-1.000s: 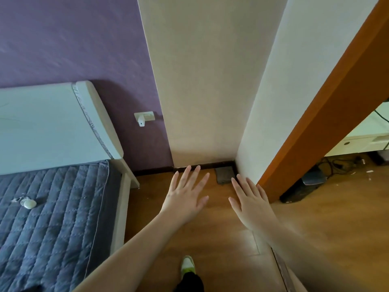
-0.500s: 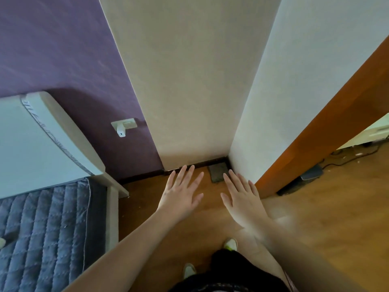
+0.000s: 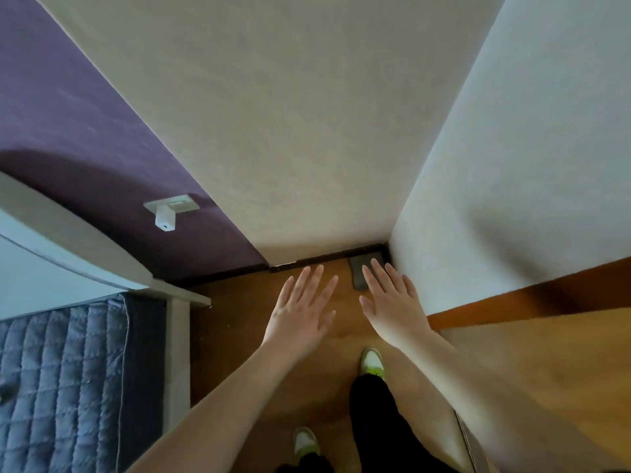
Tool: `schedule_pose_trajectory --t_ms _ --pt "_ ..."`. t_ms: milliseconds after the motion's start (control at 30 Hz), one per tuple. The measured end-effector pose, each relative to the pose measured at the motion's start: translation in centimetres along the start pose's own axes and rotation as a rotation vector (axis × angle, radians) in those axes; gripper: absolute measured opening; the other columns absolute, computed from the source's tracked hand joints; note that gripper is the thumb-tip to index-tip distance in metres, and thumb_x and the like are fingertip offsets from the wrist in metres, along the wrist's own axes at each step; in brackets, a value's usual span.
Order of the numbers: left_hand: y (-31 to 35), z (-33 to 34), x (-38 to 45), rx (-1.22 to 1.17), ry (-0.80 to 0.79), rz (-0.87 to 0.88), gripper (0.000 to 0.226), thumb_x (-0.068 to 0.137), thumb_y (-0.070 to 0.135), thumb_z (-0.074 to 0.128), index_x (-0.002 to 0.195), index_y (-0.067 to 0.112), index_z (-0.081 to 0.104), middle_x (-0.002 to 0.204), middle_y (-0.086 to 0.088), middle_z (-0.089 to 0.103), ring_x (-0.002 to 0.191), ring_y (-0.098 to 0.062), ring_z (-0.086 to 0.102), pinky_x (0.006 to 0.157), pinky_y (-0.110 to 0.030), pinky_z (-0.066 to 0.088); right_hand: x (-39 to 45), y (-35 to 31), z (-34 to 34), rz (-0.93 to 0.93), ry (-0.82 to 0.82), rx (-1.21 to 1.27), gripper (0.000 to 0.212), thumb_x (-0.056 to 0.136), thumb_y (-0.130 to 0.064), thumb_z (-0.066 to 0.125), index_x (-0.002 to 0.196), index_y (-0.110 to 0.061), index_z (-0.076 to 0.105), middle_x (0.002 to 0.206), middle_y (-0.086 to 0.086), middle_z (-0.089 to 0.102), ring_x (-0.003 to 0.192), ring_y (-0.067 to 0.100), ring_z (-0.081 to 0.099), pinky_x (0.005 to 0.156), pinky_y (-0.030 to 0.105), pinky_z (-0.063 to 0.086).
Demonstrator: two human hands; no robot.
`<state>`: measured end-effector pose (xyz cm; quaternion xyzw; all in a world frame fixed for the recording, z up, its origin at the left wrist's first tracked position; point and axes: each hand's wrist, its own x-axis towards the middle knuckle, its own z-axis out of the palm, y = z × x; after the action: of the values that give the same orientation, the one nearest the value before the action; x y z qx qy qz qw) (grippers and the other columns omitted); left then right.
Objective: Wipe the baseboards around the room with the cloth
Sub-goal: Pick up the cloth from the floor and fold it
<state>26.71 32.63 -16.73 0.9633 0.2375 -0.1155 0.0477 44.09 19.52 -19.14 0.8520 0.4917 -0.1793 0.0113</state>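
Note:
A grey cloth [image 3: 361, 272] lies flat on the wooden floor in the corner, against the dark baseboard [image 3: 321, 258] that runs along the foot of the cream wall. My right hand [image 3: 392, 302] hovers just in front of the cloth, fingers spread, its fingertips overlapping the cloth's near edge in the view. My left hand [image 3: 304, 308] is held out beside it, also flat with fingers apart, and holds nothing. Both palms face down toward the floor.
A bed [image 3: 61, 377] with a grey quilted cover and white frame stands at the left. A white plug adapter [image 3: 165, 218] sticks out of the purple wall. An orange door frame [image 3: 532, 298] is at the right. My feet [image 3: 372, 361] stand on the wooden floor.
I have stepped closer to the corner and tilted my view down. Both hands stay open and have come nearer the cloth and baseboard.

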Motion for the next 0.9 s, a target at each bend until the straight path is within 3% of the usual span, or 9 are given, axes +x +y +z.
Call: schedule_pose_trajectory --t_ms 167,400,600,900 --pt "-1.6 4.3 5.0 0.024 -0.008 -0.003 0.062 0.104 0.058 0.021 0.159 0.030 0.015 0.167 -0.004 0.011 0.153 -0.025 0.005 0.121 -0.045 0.007 5.0 2.0 5.0 -0.037 -0.066 0.001 0.067 0.101 -0.055 0.012 0.159 -0.026 -0.004 0.167 -0.001 -0.008 0.154 0.021 -0.005 0.121 0.040 -0.001" --pt "-4.7 13.4 9.8 -0.010 -0.022 -0.020 0.063 0.102 0.058 0.027 0.158 0.029 0.022 0.166 -0.005 0.016 0.152 -0.027 0.011 0.119 -0.047 0.013 10.9 1.5 15.7 0.004 -0.111 0.018 0.067 0.102 -0.055 0.020 0.160 -0.026 0.001 0.168 0.000 -0.003 0.154 0.023 0.002 0.123 0.044 0.008" --pt "-7.1 22.3 14.5 0.040 -0.034 -0.015 0.063 0.103 0.058 0.012 0.158 0.033 -0.005 0.166 0.000 -0.013 0.151 -0.022 -0.015 0.119 -0.044 -0.006 16.3 2.9 26.1 0.126 -0.153 0.071 0.070 0.102 -0.058 0.024 0.159 -0.028 -0.002 0.168 -0.001 -0.006 0.154 0.023 0.001 0.122 0.043 0.006" --pt "-10.0 38.0 19.4 0.036 -0.108 0.031 0.065 0.102 0.056 0.013 0.154 0.035 -0.021 0.163 0.000 -0.023 0.149 -0.023 -0.022 0.118 -0.043 -0.012 23.7 7.2 40.5 0.135 -0.252 -0.038 0.073 0.101 -0.060 0.027 0.159 -0.030 -0.004 0.167 -0.004 -0.011 0.153 0.035 0.006 0.122 0.053 0.020"
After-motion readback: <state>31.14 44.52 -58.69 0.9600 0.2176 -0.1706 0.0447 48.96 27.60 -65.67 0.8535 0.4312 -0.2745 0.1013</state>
